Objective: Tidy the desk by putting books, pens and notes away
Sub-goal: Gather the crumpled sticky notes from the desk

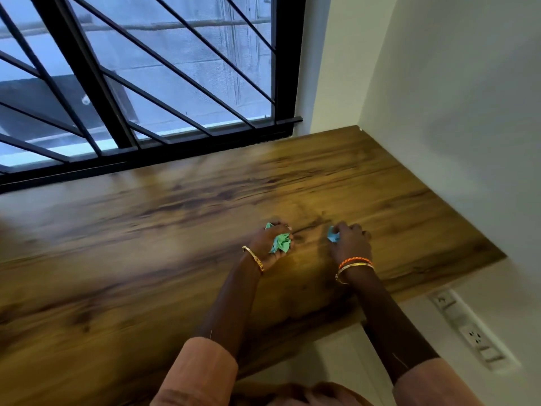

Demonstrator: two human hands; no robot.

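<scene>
Both my hands are over the right part of a wooden desk. My left hand grips a crumpled green paper note, which bulges out between its curled fingers. My right hand holds a crumpled blue paper note in its fingertips, low against the desk top. The two hands are a short way apart. No books or pens are in view.
A window with a black metal grille runs along the far edge of the desk. A white wall closes the desk's right end. A power strip is mounted on the wall below the desk's front right corner.
</scene>
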